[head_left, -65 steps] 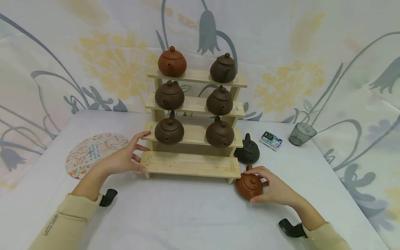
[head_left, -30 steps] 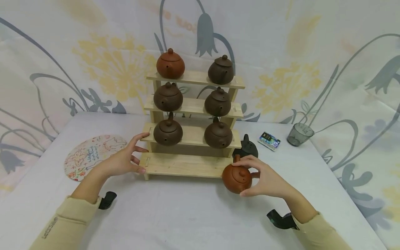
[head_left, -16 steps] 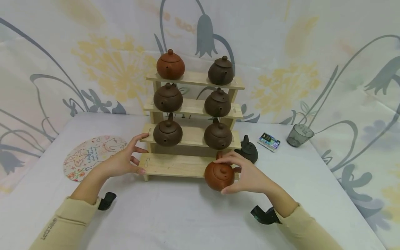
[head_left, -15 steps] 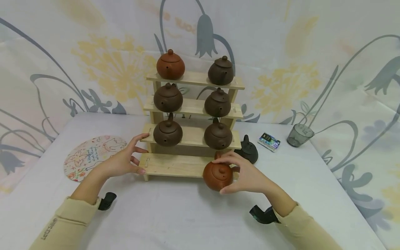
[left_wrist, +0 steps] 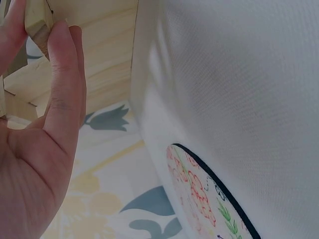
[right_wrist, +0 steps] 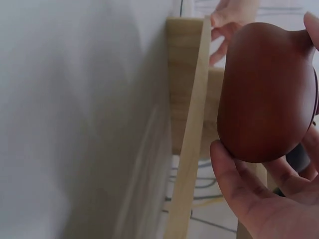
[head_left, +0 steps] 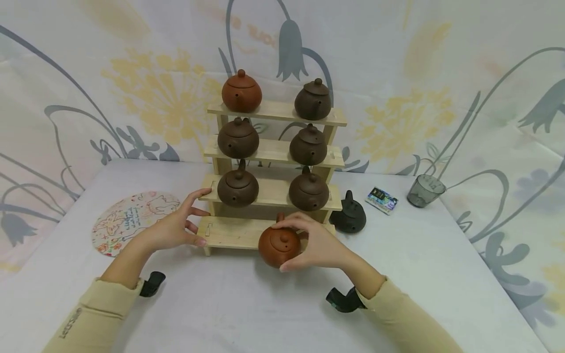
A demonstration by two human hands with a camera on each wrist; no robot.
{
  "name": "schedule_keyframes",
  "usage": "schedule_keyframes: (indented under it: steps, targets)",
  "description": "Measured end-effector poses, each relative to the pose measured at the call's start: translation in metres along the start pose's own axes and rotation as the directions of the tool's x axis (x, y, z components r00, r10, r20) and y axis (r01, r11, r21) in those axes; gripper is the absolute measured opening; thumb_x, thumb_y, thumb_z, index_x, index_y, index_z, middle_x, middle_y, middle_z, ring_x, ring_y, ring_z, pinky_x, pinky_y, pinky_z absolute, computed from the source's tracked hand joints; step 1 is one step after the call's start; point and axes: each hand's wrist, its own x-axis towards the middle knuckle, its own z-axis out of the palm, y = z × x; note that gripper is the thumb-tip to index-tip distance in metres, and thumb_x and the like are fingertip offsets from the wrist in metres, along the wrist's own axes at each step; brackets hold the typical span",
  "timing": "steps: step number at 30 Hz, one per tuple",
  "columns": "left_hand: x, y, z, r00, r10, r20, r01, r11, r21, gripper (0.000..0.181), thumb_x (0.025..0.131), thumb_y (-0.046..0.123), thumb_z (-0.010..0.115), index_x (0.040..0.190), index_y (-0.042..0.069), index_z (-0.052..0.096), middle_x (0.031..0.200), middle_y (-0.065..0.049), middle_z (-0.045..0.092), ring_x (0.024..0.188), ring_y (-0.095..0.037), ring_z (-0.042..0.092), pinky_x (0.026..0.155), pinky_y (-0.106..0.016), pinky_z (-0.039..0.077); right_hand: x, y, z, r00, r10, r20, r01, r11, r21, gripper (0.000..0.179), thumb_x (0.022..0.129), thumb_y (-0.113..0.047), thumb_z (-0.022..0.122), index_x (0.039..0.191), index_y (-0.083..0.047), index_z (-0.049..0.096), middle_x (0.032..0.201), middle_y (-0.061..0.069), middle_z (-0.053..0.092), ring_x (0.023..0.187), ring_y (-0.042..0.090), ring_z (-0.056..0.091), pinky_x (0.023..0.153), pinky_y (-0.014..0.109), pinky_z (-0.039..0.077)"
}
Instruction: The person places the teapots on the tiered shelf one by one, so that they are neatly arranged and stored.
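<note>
My right hand grips a reddish-brown clay teapot by its sides, fingers behind and thumb in front. The teapot is held at the front edge of the lowest tier of a stepped wooden rack. In the right wrist view, the teapot's smooth underside shows off the table, beside the tier's edge. My left hand holds the rack's left end, fingers at the second tier and thumb at the lowest. The left wrist view shows a board end between thumb and fingers.
The upper tiers bear several dark brown teapots and one reddish teapot at top left. Right of the rack are a black teapot, a small printed box and a grey cup. A round patterned mat lies left.
My right hand has lifted the reddish-brown teapot from the table right of the rack and carried it left along the lowest tier's front. My left hand has stayed on the rack.
</note>
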Motion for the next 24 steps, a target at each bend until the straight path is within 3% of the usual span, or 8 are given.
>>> schedule_keyframes:
  steps: [24]
  targets:
    - [-0.001,0.000,0.000,1.000,0.004,0.003,-0.004,0.999,-0.035,0.110,0.072,-0.002,0.077,0.148,0.024,0.002,0.132,-0.033,0.036,0.078,-0.026,0.056,0.064,-0.037,0.049,0.050,-0.015,0.046,1.000,0.010,-0.025,-0.008,0.997,0.076,0.067,0.060,-0.023,0.088,0.122,-0.020,0.061,0.116,-0.005,0.049,0.102,0.011,0.051,0.084,0.031,0.044]
